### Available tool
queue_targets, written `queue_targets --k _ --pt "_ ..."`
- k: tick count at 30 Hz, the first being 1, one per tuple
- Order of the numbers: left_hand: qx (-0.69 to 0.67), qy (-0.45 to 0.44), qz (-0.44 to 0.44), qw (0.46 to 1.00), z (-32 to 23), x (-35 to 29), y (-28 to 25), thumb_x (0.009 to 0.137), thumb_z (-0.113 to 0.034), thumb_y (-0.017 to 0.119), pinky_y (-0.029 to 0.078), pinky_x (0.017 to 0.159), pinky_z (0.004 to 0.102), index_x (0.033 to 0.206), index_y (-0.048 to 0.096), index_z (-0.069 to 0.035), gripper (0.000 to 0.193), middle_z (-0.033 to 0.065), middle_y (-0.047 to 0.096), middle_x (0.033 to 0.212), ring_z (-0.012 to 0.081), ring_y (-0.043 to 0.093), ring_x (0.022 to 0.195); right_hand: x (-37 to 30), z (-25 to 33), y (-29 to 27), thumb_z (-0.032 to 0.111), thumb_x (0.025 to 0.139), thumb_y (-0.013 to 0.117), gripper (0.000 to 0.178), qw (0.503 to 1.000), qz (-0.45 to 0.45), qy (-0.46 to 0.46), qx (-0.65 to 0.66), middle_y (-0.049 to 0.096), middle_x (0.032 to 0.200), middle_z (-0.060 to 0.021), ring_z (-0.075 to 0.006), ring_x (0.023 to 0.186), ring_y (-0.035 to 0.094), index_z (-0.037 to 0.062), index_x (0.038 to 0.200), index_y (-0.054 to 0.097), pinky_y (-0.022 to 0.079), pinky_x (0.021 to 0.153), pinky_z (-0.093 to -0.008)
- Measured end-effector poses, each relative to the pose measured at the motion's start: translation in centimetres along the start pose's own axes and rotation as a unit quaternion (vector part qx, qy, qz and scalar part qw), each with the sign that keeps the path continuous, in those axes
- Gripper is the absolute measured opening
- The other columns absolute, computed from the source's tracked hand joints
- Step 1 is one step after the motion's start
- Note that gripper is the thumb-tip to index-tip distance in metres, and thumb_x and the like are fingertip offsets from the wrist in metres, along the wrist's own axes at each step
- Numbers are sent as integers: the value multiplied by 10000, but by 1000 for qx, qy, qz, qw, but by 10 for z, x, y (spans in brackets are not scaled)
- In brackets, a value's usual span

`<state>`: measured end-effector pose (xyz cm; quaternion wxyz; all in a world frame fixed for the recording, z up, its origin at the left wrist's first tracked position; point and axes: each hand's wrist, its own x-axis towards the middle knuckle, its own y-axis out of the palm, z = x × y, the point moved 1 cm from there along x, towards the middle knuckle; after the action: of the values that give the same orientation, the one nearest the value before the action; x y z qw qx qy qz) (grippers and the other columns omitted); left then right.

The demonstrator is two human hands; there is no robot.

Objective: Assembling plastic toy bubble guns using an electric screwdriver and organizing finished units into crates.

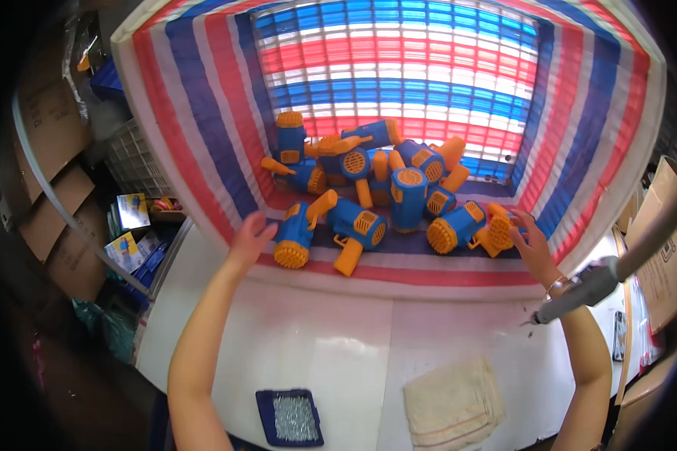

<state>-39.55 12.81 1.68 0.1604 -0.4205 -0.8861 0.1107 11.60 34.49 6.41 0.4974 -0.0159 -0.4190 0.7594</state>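
- White table (308,331), two panels meeting at a seam; it runs beneath your forearms and bears the crate, the cloth and the tray.
- Large crate (222,98), lined in red, white and blue stripes, at the table's far side, its mouth turned toward you; light comes through the grid of its back.
- Cardboard boxes (74,222), brown, stacked beyond the table's left side; others stand at the right edge.
- Toy guns (410,197), blue with orange handles and studded or slotted orange ends; heaped inside the crate along its lower wall, lying at mixed angles, one in the middle upright.
- Beige cloth (453,404), folded, on the near part of the table, right of centre.
- Grey tool (579,298), rod-shaped with a narrow metal tip, slanting in from the right, in front of your right forearm.
- Dark blue tray (263,410), shallow, on the near part of the table, left of centre.
- Left hand (251,242), at the crate's near left corner, fingers apart and loosely bent, nothing in it; nearest is a toy gun with its studded end down.
- Right hand (532,246), at the heap's right end, fingers partly curled beside an orange studded piece (498,231); you cannot tell here whether they grip it.
- Bracelet (557,285), thin, on your right wrist.
- Small silvery pieces (295,419), piled in the tray.
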Motion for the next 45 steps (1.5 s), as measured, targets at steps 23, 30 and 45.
queue_targets --k 23,30,45 --pt "202 74 -24 976 -3 291 51 528 -338 823 457 849 346 1158 490 -41 772 126 594 1075 261 582 976 209 -96 92 760 754 253 888 889 103 260 364 358 1337 -145 -254 1212 369 100 1347 288 326 970 -434" --pt "278 89 -66 954 2 282 62 595 -336 797 441 864 326 1206 419 0 794 133 558 1111 223 552 1009 235 -111 107 723 779 272 804 876 85 260 398 460 1221 -85 -224 1070 472 125 1306 375 422 881 -375" --pt "214 235 -312 896 -11 226 113 631 -408 743 468 761 365 1152 443 -24 713 185 591 1014 304 594 903 268 -110 112 364 882 434 381 929 84 145 331 588 1058 -69 -172 967 570 89 1117 552 473 818 -308"
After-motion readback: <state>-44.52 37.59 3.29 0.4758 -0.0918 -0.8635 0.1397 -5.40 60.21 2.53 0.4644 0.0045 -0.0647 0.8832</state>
